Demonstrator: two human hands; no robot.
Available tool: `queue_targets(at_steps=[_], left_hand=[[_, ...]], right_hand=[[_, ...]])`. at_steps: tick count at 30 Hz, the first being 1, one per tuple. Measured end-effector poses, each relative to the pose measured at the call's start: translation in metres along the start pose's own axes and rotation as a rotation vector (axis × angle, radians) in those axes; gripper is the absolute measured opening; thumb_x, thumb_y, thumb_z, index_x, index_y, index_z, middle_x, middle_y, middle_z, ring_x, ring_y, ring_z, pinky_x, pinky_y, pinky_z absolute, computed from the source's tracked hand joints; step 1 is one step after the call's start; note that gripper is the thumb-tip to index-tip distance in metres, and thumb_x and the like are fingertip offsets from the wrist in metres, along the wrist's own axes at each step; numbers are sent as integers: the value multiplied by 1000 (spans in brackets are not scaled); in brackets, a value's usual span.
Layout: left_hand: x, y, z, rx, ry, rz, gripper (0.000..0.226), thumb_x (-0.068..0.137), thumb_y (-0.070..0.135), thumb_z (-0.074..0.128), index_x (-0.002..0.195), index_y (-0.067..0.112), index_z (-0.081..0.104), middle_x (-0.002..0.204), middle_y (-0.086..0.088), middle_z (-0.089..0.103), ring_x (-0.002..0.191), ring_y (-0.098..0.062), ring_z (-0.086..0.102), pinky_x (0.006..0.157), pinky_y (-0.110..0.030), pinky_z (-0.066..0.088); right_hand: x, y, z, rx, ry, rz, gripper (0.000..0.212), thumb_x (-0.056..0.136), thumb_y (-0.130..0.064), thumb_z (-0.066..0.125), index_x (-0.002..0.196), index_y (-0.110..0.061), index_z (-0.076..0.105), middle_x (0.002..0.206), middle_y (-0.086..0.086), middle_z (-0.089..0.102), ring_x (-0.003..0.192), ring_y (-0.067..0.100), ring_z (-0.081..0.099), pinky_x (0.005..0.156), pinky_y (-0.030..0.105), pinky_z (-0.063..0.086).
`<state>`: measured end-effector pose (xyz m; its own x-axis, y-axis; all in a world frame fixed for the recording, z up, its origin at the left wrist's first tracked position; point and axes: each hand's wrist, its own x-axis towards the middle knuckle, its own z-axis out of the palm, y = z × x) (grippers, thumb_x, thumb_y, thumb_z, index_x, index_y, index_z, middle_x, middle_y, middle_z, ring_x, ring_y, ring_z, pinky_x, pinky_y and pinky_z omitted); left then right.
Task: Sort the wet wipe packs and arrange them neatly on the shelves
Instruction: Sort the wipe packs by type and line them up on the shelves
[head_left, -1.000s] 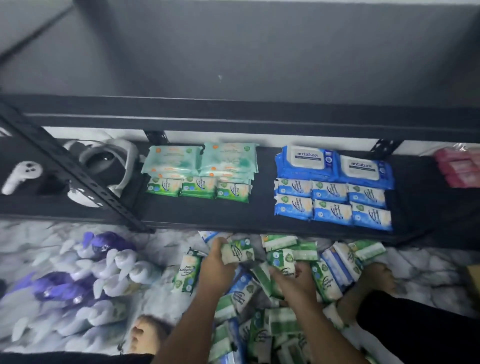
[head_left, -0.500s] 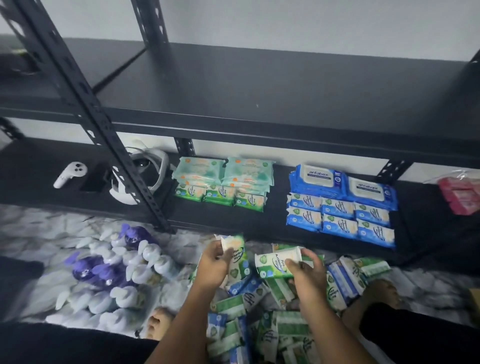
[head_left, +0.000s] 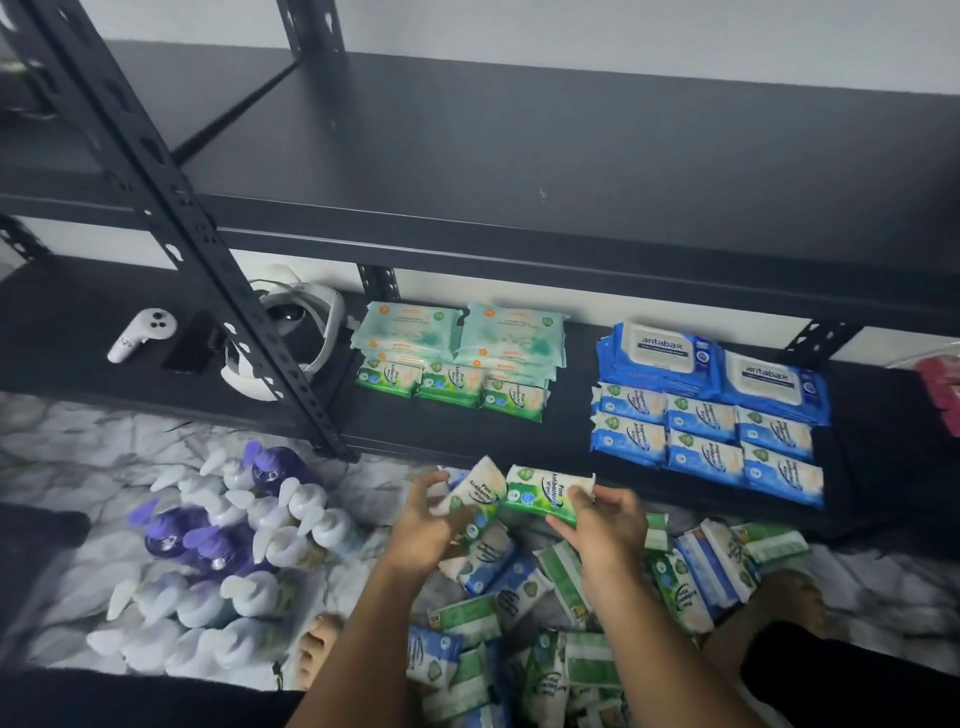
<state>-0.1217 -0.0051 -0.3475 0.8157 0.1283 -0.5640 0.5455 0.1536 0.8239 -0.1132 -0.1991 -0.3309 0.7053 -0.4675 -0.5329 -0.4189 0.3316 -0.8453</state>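
My left hand (head_left: 426, 525) grips a small green wet wipe pack (head_left: 480, 488), tilted. My right hand (head_left: 605, 525) holds a second green pack (head_left: 548, 491) level beside it; the two packs nearly touch above the floor, just in front of the bottom shelf (head_left: 519, 441). A loose pile of green and blue packs (head_left: 545, 623) lies on the floor under my arms. On the shelf sit pale green large packs (head_left: 460, 332) with three small green packs (head_left: 452, 384) in front, and blue antabax packs (head_left: 711, 364) with several small blue packs (head_left: 706, 441).
A black upright post (head_left: 208, 249) slants down to the shelf's front edge. A white headset (head_left: 291, 332) and controller (head_left: 140, 332) lie on the shelf at left. Purple and white pump bottles (head_left: 218, 545) are heaped on the marble floor. Pink packs (head_left: 943, 384) sit far right. The upper shelf (head_left: 519, 156) is bare.
Both hands lifted out of the floor pile, each with a green pack, and brought the packs together in front of the shelf. The view tilted up, showing more of the upper shelf.
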Motion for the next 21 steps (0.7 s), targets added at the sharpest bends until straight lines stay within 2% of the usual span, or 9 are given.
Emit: queue_targets(at_steps=[2,4,8,11,13,15,18,19,21], left_hand=[[12,10,-6,-42,130,69,31,89,9,76,115,8,59,92,-11,73,66,-16,68,51,-27,52],[30,23,-13,-50,161,147,18,91,11,74,106,8,65,91,-7,76,78,-19,71,63,-31,56],[81,53,-36,44,273,257,22,88,5,75,103,21,70,94,1,77,89,-20,73,75,-35,58],[129,80,-59,219,493,278,32,91,22,73,122,23,64,106,1,72,100,-22,69,92,-41,55],[160,99,-76,292,601,281,48,95,25,67,140,29,52,116,1,66,106,-21,64,99,-37,50],[190,111,-89,382,600,301,48,97,21,58,142,33,48,112,0,63,103,-23,62,94,-33,51],[231,114,-99,603,547,281,37,94,12,50,128,25,56,99,-7,61,98,-36,62,78,-35,49],[241,115,-100,648,539,250,37,94,11,49,127,23,58,101,-9,61,102,-37,61,79,-33,46],[258,114,-98,655,511,190,43,94,11,48,132,27,60,117,-11,64,114,-36,59,89,-31,48]], right_hand=[[7,-1,16,28,0,24,19,90,3,70,101,-2,55,109,13,59,93,23,66,63,38,63],[16,-2,36,56,-18,32,20,90,4,69,100,-2,53,106,12,60,91,22,67,61,37,62],[40,-3,83,69,-41,41,21,91,4,68,102,-3,52,108,14,61,89,23,69,63,39,63],[63,-2,119,64,-43,28,21,91,5,68,100,-4,51,113,18,60,91,27,69,61,38,63],[79,-3,138,58,-24,21,23,90,5,68,104,-3,52,116,18,58,95,30,68,60,39,63],[94,-4,151,38,6,10,24,90,4,69,107,-2,53,115,16,58,96,30,68,61,41,64],[117,-4,158,34,51,0,26,90,3,69,110,-1,54,111,12,57,93,27,68,64,41,64],[124,-3,158,33,69,-3,25,90,3,69,110,-2,54,107,10,57,93,26,68,64,41,64],[136,-2,156,23,100,-11,24,90,2,69,107,-4,54,105,8,56,92,25,68,65,41,64]])
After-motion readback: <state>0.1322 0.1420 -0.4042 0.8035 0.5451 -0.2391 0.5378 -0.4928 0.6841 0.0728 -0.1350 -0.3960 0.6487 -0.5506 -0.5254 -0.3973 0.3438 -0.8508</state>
